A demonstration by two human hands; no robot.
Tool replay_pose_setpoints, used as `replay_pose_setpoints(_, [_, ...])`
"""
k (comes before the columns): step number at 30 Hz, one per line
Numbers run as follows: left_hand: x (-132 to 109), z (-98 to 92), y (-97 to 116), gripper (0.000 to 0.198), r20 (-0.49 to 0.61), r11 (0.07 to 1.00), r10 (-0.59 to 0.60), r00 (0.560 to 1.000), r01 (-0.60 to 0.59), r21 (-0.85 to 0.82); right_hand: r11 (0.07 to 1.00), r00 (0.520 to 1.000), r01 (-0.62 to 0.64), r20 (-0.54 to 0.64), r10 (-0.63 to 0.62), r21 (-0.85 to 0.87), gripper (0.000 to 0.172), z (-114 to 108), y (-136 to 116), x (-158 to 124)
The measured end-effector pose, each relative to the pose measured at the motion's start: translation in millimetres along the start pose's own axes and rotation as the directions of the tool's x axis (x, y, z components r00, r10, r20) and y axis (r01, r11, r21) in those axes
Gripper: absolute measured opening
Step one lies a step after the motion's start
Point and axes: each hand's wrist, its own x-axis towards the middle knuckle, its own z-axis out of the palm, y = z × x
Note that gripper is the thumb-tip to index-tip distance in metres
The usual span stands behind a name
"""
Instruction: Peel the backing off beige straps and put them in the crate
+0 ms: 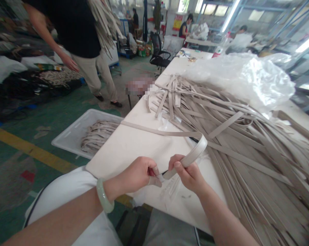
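A long beige strap (195,152) curves up over the table and bends back to its end near my hands. My right hand (186,172) is closed around it close to that end. Beside the strap's end, my left hand (141,174) is closed in a pinch, with beige coverings on its thumb and a finger. A small whitish piece and a dark sliver show at its fingertips, too small to name. A pale green bangle (104,196) circles my left wrist. The strap's other stretch runs left across the table (123,150) to its edge.
A large heap of beige straps (246,164) covers the table's right side, with clear plastic sheeting (262,78) behind. A white bin (67,140) holding straps stands on the floor at left. Another person (75,41) carries straps there; a black chair (159,56) stands farther back.
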Motion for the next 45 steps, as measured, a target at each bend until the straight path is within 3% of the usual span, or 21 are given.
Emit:
replay_pose_setpoints(7, [1.0, -0.2, -4.2, 0.011, -0.040, 0.999, 0.003, 0.999, -0.001, 0.053, 1.000, 1.000, -0.014, 0.019, 0.014, -0.013, 0.042, 0.5, 3.0, -0.2])
replay_pose_setpoints(13, [0.1, -0.1, -6.5, 0.017, -0.013, 1.000, 0.000, 1.000, 0.000, 0.009, 1.000, 1.000, -0.025, 0.019, 0.025, 0.003, 0.040, 2.5, 3.7, 0.4])
replay_pose_setpoints(21, [4.1, 3.3, -11.9, 0.025, 0.092, 0.953, -0.012, 0.996, 0.039, -0.300, 0.964, 0.987, -0.043, 0.160, 0.001, 0.262, 0.039, 21.0, 14.4, 4.8])
replay_pose_setpoints(25, [4.4, -0.6, -18.7, 0.026, 0.119, 0.960, -0.028, 0.993, 0.060, -0.274, 0.829, 0.987, -0.133, -0.007, 0.162, 0.544, 0.050, 19.8, 19.9, 9.9])
replay_pose_setpoints(28, [3.5, 2.4, -18.5, 0.031, 0.068, 0.936, -0.034, 0.997, 0.056, -0.347, 0.866, 0.979, -0.099, -0.110, 0.174, 0.490, 0.051, 28.0, 17.1, 7.5])
replay_pose_setpoints(31, [1.7, 8.0, -15.7, 0.034, 0.049, 0.874, -0.006, 0.999, 0.029, -0.486, 0.935, 0.992, -0.129, 0.046, 0.121, 0.329, 0.047, 38.3, 12.4, 3.4])
replay_pose_setpoints(33, [-0.4, 8.6, -14.7, 0.037, 0.079, 0.859, -0.016, 0.997, 0.054, -0.510, 0.900, 0.982, -0.187, 0.096, 0.162, 0.393, 0.048, 36.8, 13.1, 4.9])
replay_pose_setpoints(35, [-2.4, 6.2, -15.1, 0.042, 0.091, 0.883, -0.079, 0.993, 0.112, -0.456, 0.802, 0.969, -0.189, -0.027, 0.247, 0.566, 0.047, 28.3, 17.0, 10.7])
replay_pose_setpoints(37, [-3.4, 2.8, -15.8, 0.045, 0.082, 0.903, -0.141, 0.987, 0.162, -0.397, 0.737, 0.917, -0.102, -0.224, 0.330, 0.668, 0.044, 20.5, 20.0, 16.8])
replay_pose_setpoints(39, [-3.6, 0.6, -15.7, 0.044, 0.081, 0.901, -0.143, 0.986, 0.164, -0.402, 0.784, 0.888, -0.081, -0.312, 0.337, 0.616, 0.043, 21.4, 17.7, 18.8])
replay_pose_setpoints(41, [-4.0, -0.4, -14.2, 0.039, 0.074, 0.876, -0.062, 0.995, 0.090, -0.475, 0.872, 0.938, -0.146, -0.213, 0.272, 0.468, 0.039, 30.4, 9.1, 15.7])
replay_pose_setpoints(43, [-6.1, -2.1, -12.3, 0.032, 0.070, 0.845, 0.052, 0.996, -0.007, -0.535, 0.911, 0.974, -0.202, -0.021, 0.224, 0.360, 0.035, 39.5, -2.4, 10.9])
replay_pose_setpoints(45, [-10.2, -5.7, -10.8, 0.029, 0.096, 0.865, 0.093, 0.991, -0.032, -0.501, 0.876, 0.975, -0.219, 0.051, 0.218, 0.430, 0.038, 41.3, -13.0, 8.7])
